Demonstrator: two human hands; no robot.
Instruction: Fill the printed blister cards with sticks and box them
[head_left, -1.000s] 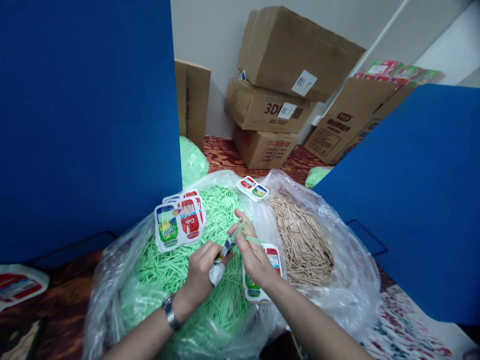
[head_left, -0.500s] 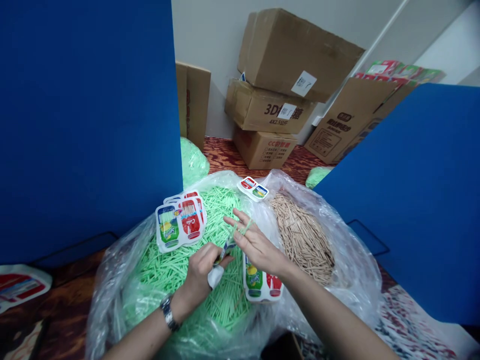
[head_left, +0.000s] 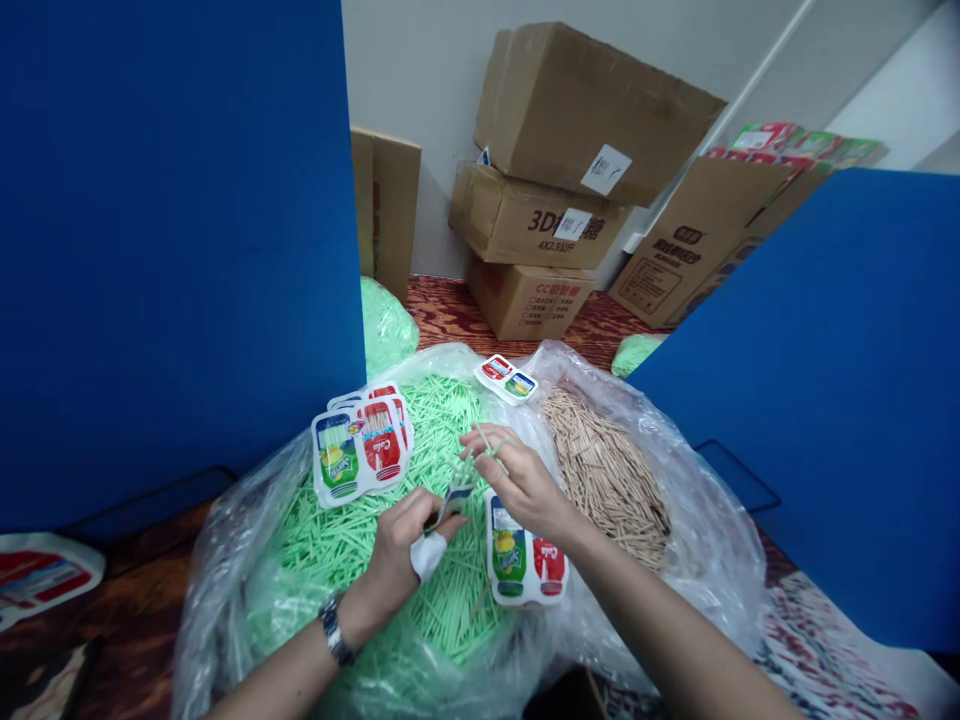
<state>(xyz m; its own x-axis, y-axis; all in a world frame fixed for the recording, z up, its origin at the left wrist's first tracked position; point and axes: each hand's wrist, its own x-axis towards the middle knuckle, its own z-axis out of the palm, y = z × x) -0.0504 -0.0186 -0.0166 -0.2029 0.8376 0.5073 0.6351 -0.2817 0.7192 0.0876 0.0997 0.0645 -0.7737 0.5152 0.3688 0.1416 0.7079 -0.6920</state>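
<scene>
My left hand (head_left: 405, 535) is closed around a small printed packet (head_left: 456, 498), seen nearly edge-on, with its mouth toward my other hand. Over that mouth, my right hand (head_left: 525, 485) pinches a few thin green sticks (head_left: 486, 440). Both hands hover above a clear plastic bag (head_left: 225, 560) heaped with green sticks (head_left: 442, 430). A Sprite and Cola packet (head_left: 507, 550) lies just below my right hand. Several more such packets (head_left: 382, 440) are stacked on the heap's left side. One small packet (head_left: 506, 380) rests at the back between the two heaps.
Brown sticks (head_left: 607, 470) fill a second plastic bag on the right. Blue panels (head_left: 172, 250) stand on both sides. Behind are stacked cardboard boxes (head_left: 540, 220) and a box of packets (head_left: 697, 230). Another packet (head_left: 45, 575) lies at the far left.
My right hand's fingers have curled inward around the green sticks, where they were stretched out before. Green sticks now show at the mouth of the packet in my left hand, which has barely moved.
</scene>
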